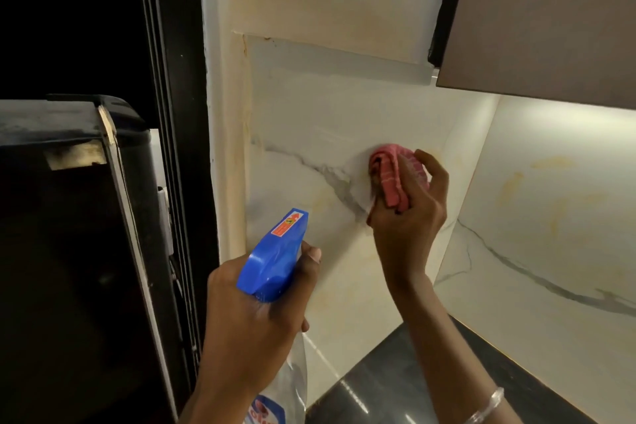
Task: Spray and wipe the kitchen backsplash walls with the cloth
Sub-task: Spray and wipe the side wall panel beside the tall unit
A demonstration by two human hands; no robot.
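Observation:
My right hand (409, 217) grips a bunched pink cloth (395, 175) and presses it against the white marble backsplash wall (309, 148), beside a grey vein. My left hand (254, 313) holds a clear spray bottle with a blue trigger head (275, 258), nozzle aimed up at the same wall, a finger on the trigger. Yellowish stains show on the side wall and on the back wall (550, 203) to the right.
A black refrigerator (69, 234) stands close on the left, next to a dark door frame (172, 79). A brown upper cabinet (550, 17) overhangs at the top right. The dark glossy countertop (389, 382) lies below the walls.

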